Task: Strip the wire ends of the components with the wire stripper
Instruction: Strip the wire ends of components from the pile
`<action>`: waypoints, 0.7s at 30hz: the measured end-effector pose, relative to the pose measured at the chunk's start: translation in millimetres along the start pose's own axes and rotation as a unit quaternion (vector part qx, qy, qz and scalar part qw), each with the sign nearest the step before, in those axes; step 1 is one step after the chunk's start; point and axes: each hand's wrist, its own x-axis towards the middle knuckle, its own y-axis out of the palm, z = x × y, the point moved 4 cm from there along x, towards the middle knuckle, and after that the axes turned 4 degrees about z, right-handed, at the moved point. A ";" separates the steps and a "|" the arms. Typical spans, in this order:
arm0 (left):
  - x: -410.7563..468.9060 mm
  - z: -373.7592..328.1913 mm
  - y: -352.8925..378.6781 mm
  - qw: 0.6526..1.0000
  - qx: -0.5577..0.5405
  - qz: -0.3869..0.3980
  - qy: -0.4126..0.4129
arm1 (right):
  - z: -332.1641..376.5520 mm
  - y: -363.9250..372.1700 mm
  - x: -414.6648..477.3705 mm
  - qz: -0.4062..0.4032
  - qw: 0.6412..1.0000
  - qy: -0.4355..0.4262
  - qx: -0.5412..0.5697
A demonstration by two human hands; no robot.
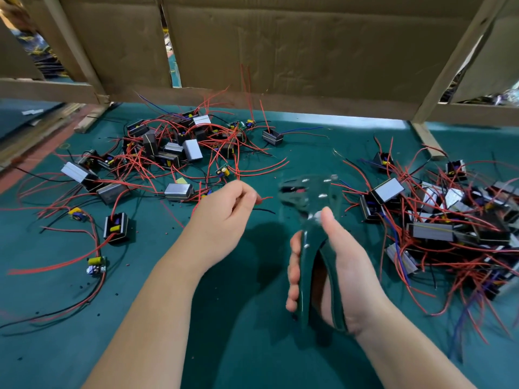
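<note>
My right hand (339,265) grips the dark green handles of the wire stripper (311,276), whose head is blurred above my thumb. My left hand (224,217) pinches a red wire (264,198) and a black wire (264,210) whose short ends stick out to the right of my fingers, a little left of the stripper's head. The component those wires belong to is hidden behind my left hand.
A heap of black boxed components with red wires (179,147) lies at the back left of the green mat (252,346). A second heap (449,217) lies at the right. Single components (116,227) lie at the left. Cardboard and wooden battens (280,51) close the back.
</note>
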 end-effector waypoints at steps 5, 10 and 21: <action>1.6 0.8 -8.4 0.998 -0.046 -0.043 -0.004 | 24.5 -15.0 -1.7 -0.003 0.993 -0.099 0.061; 2.3 -12.4 5.0 0.926 -0.365 -0.055 -0.078 | 12.9 -1.0 -1.4 0.049 0.991 -0.098 0.077; 3.4 -18.8 20.6 0.693 -0.699 -0.084 -0.156 | -1.8 13.0 -0.7 0.106 0.986 -0.097 -0.083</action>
